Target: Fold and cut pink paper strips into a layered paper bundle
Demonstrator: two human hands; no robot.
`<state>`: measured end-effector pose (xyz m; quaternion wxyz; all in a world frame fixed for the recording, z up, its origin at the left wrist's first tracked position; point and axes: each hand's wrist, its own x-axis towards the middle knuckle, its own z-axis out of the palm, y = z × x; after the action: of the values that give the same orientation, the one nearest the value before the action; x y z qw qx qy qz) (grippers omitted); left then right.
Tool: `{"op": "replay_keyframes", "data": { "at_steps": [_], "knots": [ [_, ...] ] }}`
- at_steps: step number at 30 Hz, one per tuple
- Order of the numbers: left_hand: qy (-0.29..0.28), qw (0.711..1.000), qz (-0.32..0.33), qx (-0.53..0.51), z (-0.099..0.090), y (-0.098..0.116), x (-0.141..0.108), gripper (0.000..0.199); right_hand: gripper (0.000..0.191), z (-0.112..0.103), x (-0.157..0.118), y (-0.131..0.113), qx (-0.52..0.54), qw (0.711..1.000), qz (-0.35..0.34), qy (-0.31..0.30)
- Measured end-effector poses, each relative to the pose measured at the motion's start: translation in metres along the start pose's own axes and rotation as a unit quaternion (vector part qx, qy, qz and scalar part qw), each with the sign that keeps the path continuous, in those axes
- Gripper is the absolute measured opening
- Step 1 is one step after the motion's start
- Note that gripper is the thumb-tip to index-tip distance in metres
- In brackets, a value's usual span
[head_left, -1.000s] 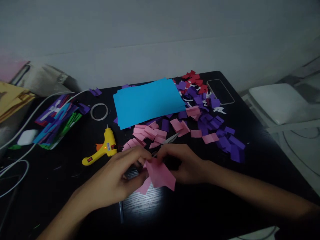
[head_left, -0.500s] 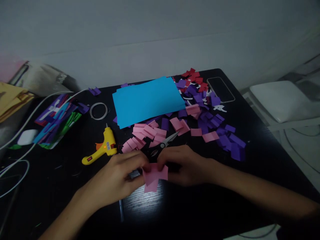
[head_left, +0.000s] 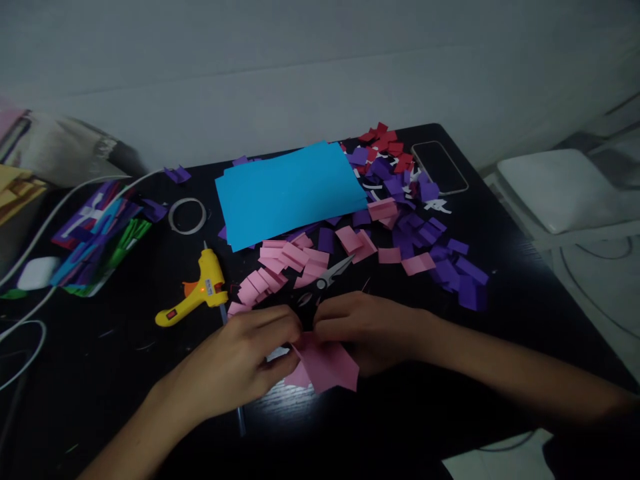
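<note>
Near the front of the black table, my left hand (head_left: 270, 343) and my right hand (head_left: 350, 327) both pinch a folded piece of pink paper (head_left: 330, 367). Its lower part hangs below the fingers, and the fingertips partly hide its upper edge. Just beyond my hands lie scissors (head_left: 325, 281) with their blades pointing to the upper right. Folded pink paper pieces (head_left: 263, 285) are heaped around them. A yellow glue gun (head_left: 207, 283), its small orange light lit, rests to the left of my left hand.
Blue paper sheets (head_left: 295, 193) lie at the back. Purple pieces (head_left: 445, 267), red pieces (head_left: 385, 140) and a phone (head_left: 440, 167) are to the right. A roll of tape (head_left: 187, 217), coloured strips (head_left: 100, 233) and white cables (head_left: 45, 240) occupy the left. A white chair (head_left: 555, 190) stands beyond the table's right edge.
The pink paper between my hands has turned, and its lower flap now spreads wider to the right. My fingers have drawn in closer along its top. The view has shifted slightly.
</note>
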<state>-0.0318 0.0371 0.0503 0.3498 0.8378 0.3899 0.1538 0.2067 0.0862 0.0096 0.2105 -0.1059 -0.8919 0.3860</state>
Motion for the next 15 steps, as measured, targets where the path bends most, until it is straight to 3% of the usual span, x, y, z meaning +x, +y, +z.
{"op": "replay_keyframes", "data": {
  "at_steps": [4, 8, 15],
  "knots": [
    [0.01, 1.0, 0.006, -0.01, -0.0012, -0.0004, -0.0004, 0.013, 0.004, 0.0006, 0.0018, -0.0015, 0.032, 0.999, 0.014, 0.031],
    [0.03, 0.999, 0.02, -0.013, -0.0034, 0.0006, -0.0015, 0.011, 0.012, 0.0013, 0.0032, -0.0026, 0.081, 0.994, 0.032, 0.065],
    [0.052, 0.998, 0.029, 0.004, -0.0077, 0.001, -0.0031, 0.012, 0.015, 0.0048, 0.0014, 0.0005, 0.069, 0.991, 0.026, 0.114]
  ]
}}
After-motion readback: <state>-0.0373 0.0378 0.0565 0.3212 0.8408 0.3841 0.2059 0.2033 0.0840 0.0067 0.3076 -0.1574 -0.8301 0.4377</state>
